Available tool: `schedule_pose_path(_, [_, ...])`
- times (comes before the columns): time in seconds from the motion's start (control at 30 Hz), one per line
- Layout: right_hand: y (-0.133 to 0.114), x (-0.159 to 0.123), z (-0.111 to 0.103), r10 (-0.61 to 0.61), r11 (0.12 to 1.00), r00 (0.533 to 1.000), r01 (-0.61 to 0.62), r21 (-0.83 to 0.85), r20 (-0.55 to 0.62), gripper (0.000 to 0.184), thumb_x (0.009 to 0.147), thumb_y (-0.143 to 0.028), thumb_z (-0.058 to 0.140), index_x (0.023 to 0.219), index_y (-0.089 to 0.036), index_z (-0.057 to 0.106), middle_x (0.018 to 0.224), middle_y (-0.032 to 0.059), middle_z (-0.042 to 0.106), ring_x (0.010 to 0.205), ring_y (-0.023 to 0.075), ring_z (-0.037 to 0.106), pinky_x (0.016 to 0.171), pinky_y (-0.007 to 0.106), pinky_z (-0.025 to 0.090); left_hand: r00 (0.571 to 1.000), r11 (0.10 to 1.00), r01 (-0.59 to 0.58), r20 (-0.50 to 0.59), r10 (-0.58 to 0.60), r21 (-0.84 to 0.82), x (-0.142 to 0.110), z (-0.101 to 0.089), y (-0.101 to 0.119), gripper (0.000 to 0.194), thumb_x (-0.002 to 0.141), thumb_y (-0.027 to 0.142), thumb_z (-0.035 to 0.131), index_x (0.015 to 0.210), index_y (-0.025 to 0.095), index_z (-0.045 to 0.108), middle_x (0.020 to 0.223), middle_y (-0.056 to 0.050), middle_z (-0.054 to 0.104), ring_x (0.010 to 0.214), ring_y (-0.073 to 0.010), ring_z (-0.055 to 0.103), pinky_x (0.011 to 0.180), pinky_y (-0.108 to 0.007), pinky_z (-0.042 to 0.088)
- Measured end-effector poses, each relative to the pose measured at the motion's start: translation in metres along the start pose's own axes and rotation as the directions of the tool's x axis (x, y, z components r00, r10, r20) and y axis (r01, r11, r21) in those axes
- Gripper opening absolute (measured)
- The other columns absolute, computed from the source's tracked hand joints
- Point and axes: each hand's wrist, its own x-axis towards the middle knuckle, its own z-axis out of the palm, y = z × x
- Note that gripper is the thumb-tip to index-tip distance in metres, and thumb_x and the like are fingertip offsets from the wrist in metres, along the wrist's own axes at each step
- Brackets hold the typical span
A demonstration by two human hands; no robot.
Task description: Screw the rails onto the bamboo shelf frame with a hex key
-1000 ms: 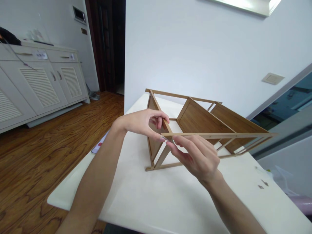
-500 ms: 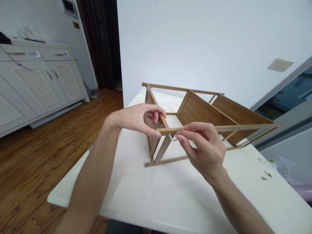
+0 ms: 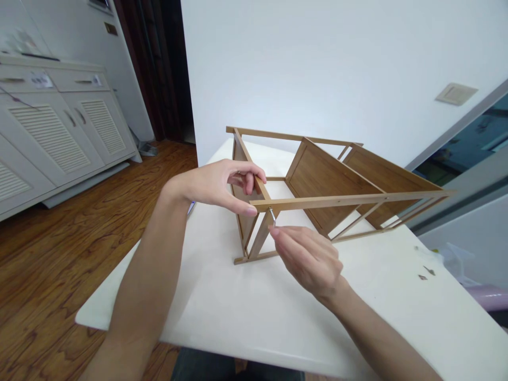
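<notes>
A brown wooden shelf rack (image 3: 333, 200) lies on its side on the white table (image 3: 254, 312). My left hand (image 3: 222, 182) grips the rack's near-left corner, its fingers over the end panel's edge and the thumb against the tip of the long front rail. In my right hand (image 3: 309, 259) is a small silver hex key (image 3: 272, 216), pinched between thumb and fingers. The key's upper end meets a bolt hole in the front rail close to that corner. From there its arm slants down into my fingertips, which hide the rest.
Small metal pieces (image 3: 428, 271) lie at the table's right, near a clear plastic bag (image 3: 458, 264) and a pink roll (image 3: 490, 298). Behind the rack rises a white wall (image 3: 317, 69). A white cabinet (image 3: 59, 121) stands on the wooden floor at left.
My right hand has swung the hex key round, from beside the rail to below it. My left hand keeps its hold on the corner. The whole view has shifted slightly.
</notes>
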Motion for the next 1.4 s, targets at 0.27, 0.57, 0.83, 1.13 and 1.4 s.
schedule_pose_path(0.27, [-0.006, 0.017, 0.006, -0.087, 0.994, 0.992, 0.079, 0.080, 0.092, 0.040, 0.090, -0.004, 0.072, 0.129, -0.006, 0.063, 0.102, 0.0127, 0.079, 0.100, 0.0223, 0.077, 0.084, 0.033, 0.064, 1.000, 1.000, 0.003, -0.001, -0.003, -0.015, 0.001, -0.001, 0.000, 0.058, 0.065, 0.038, 0.090, 0.115, 0.019, 0.067, 0.090, 0.000, 0.063, 0.088, -0.0175, 0.062, 0.087, -0.033, 0.053])
schedule_pose_path(0.57, [-0.009, 0.053, -0.007, -0.189, 0.962, 0.980, 0.198, -0.186, 0.064, 0.020, 0.090, -0.007, 0.074, 0.109, -0.011, 0.068, 0.074, 0.0022, 0.071, 0.063, 0.0154, 0.066, 0.059, 0.030, 0.053, 1.000, 1.000, -0.006, -0.016, 0.006, -0.008, 0.000, -0.001, -0.008, 0.063, 0.063, 0.036, 0.092, 0.118, 0.019, 0.068, 0.090, -0.001, 0.064, 0.089, -0.0185, 0.063, 0.088, -0.034, 0.052])
schedule_pose_path(0.83, [-0.014, 0.047, -0.010, -0.143, 0.955, 0.972, 0.185, -0.231, 0.186, 0.024, 0.093, -0.009, 0.071, 0.116, -0.014, 0.068, 0.084, 0.0047, 0.072, 0.079, 0.0186, 0.068, 0.069, 0.032, 0.055, 0.999, 1.000, -0.029, -0.020, 0.029, 0.002, 0.001, -0.001, -0.011, 0.060, 0.065, 0.038, 0.090, 0.118, 0.020, 0.067, 0.091, -0.001, 0.064, 0.088, -0.0176, 0.063, 0.086, -0.033, 0.054])
schedule_pose_path(1.13, [-0.004, 0.060, -0.002, -0.203, 0.931, 0.979, 0.204, -0.302, 0.035, 0.023, 0.093, -0.011, 0.071, 0.114, -0.013, 0.063, 0.066, -0.0015, 0.063, 0.058, 0.0136, 0.052, 0.054, 0.031, 0.043, 0.999, 0.999, -0.046, -0.004, 0.046, 0.001, 0.001, -0.001, -0.008, 0.058, 0.068, 0.039, 0.089, 0.118, 0.019, 0.067, 0.090, 0.000, 0.063, 0.089, -0.0177, 0.063, 0.089, -0.034, 0.054])
schedule_pose_path(1.4, [0.009, 0.062, -0.014, 0.004, 0.957, 0.991, -0.043, -0.288, -0.135, 0.026, 0.087, -0.004, 0.071, 0.105, -0.023, 0.065, 0.080, -0.0003, 0.070, 0.066, 0.0120, 0.065, 0.064, 0.023, 0.055, 1.000, 1.000, -0.004, -0.010, 0.004, -0.007, 0.000, 0.000, -0.005, 0.059, 0.065, 0.041, 0.091, 0.115, 0.020, 0.068, 0.087, 0.000, 0.062, 0.088, -0.0179, 0.063, 0.089, -0.035, 0.055])
